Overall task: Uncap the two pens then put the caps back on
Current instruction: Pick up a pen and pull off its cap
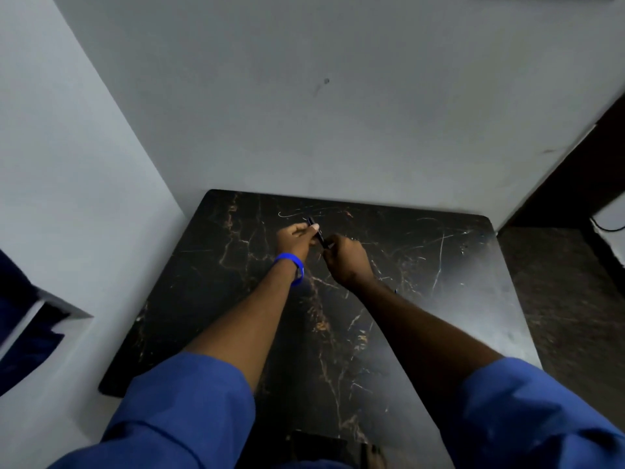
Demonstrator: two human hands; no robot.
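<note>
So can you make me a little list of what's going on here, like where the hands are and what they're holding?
place: dark marbled table against a pale wall
left hand: closed on the far end of a dark pen
right hand: closed on the near end of the same pen
pen: held up off the table between both hands, tilted
cap on or off: too small and dark to tell
second pen: not seen
left wrist: blue band
sleeves: blue, pushed up the forearms

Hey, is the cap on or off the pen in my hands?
Cannot tell. Both hands, left hand and right hand, grip one dark pen; the fingers hide any cap joint.
</note>
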